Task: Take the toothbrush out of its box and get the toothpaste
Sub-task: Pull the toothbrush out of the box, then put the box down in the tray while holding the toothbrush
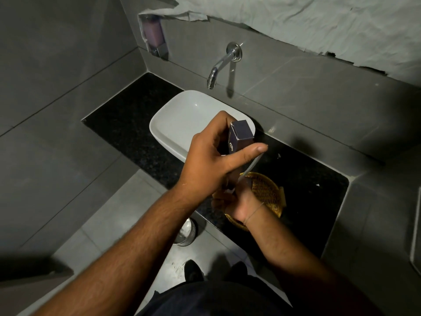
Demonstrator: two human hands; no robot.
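My left hand grips a dark purple toothbrush box and holds it upright above the front edge of the basin. Right under it, my right hand is closed at the box's lower end. A thin white strip, which looks like the toothbrush, slants up from my right hand past my left thumb. The box's lower end is hidden behind my hands. I see no toothpaste in view.
A woven yellow basket sits on the black granite counter, partly under my right wrist. The white basin lies beneath a chrome wall tap. A soap dispenser hangs at the upper left. A metal bin stands on the floor.
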